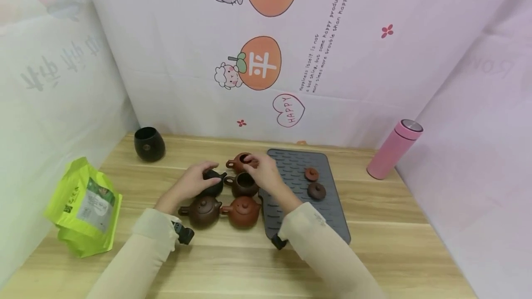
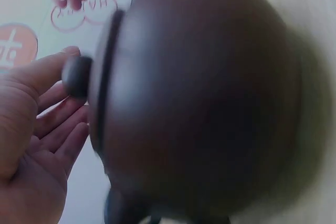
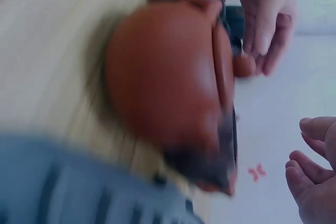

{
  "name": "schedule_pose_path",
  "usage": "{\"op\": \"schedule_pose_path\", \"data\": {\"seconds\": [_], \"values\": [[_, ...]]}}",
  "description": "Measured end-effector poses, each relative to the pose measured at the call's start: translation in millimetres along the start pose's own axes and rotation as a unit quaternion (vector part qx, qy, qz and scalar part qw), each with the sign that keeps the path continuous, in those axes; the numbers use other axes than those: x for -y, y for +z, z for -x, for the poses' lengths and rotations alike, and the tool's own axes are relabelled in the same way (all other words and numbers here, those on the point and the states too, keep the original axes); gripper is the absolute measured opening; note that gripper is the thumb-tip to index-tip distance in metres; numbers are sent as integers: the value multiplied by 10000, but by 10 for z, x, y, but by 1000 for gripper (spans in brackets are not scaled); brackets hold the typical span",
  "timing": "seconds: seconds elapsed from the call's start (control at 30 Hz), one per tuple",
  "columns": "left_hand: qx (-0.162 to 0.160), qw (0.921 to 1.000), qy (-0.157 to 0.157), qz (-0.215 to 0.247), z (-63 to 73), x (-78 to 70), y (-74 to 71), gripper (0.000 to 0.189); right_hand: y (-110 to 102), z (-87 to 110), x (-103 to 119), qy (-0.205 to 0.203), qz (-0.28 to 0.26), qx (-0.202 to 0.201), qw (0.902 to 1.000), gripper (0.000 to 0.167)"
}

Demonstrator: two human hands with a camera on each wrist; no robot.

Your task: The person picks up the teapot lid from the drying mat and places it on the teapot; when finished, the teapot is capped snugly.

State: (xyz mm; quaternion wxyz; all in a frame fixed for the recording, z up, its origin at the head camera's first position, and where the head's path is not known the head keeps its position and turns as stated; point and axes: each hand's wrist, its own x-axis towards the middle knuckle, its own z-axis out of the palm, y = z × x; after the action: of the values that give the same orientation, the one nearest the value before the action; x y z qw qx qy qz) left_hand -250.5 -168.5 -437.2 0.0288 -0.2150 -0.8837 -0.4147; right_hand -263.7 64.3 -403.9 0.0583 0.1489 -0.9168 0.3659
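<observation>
Black teapot (image 1: 214,191), spout rightward, long axis crosswise, left grip (image 1: 192,182) unclear, right grip (image 1: 266,174) apart

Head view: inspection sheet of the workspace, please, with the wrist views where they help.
Surface: wood-grain table, gray mat on it.
Job's things: lidded brown teapot, lidded red teapot, black teapot, open brown teapot, open red teapot; brown lid and red lid on the mat.
Clutter: black cup, green bag, pink bottle.
Hands: left hand at the black teapot, grip unclear; right hand by the open teapots, holding nothing.
Cables: nothing seen.
Surroundings: printed cloth behind the table.
</observation>
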Motion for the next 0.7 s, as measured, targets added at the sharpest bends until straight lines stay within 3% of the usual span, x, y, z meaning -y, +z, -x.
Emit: {"op": "schedule_pose_path", "data": {"seconds": [0.27, 0.43, 0.7], "values": [[704, 9975, 26, 87, -135, -218, 111, 46, -479, 225, -510, 235, 344, -356, 9985, 19], [938, 9954, -75, -206, -197, -281, 168, 48, -669, 357, -802, 395, 450, -564, 9966, 19], [1157, 9913, 105, -613, -318, -319, 305, 50, -877, 534, -1217, 800, 146, -649, 9946, 19]]}}
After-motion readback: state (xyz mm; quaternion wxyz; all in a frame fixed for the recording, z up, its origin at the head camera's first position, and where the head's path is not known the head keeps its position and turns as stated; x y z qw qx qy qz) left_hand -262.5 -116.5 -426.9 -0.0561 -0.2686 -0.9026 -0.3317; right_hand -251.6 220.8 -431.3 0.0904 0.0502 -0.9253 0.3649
